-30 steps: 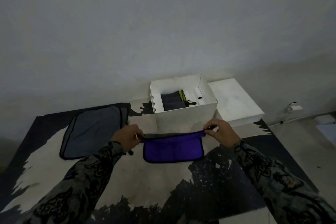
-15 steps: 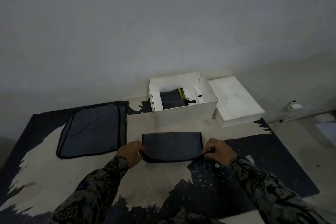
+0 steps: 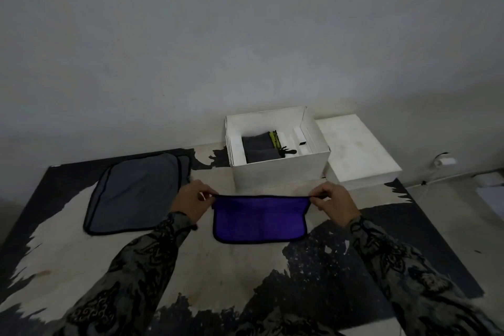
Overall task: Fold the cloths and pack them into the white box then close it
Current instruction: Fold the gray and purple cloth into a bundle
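Just before the box (image 3: 278, 172), my left hand (image 3: 192, 203) and right hand (image 3: 334, 204) pinched the purple cloth's (image 3: 260, 219) top corners (edges wanted matching squarely).

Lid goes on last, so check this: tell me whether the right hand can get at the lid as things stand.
Probably yes, once freed. The right hand pinches a corner of the purple cloth. The lid lies uncovered right of the white box, with nothing between it and the hand.

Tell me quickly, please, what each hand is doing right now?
Left hand: pinches the purple cloth at its top left corner.
Right hand: pinches the same cloth's top right corner.
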